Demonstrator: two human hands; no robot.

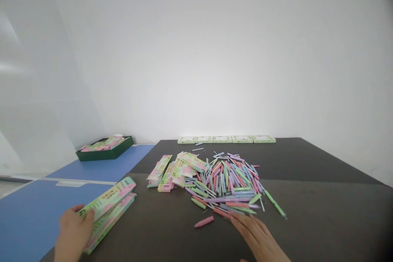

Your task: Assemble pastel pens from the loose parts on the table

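My left hand is closed on the near end of a flat green-and-pink paper box marked 5, thumb on top. Just under it lies a second box of the same kind; whether my fingers also hold that one is hidden. My right hand is open, fingers stretched out, its tips at the near edge of a heap of pastel pen parts. The heap mixes pink, green, blue and purple barrels with thin white refills. One loose pink pen piece lies left of my right fingertips.
More green-and-pink boxes lie in a loose pile left of the heap. Several pale green boxes line the far edge of the dark table. On the blue surface at left stands a dark green tray with similar boxes.
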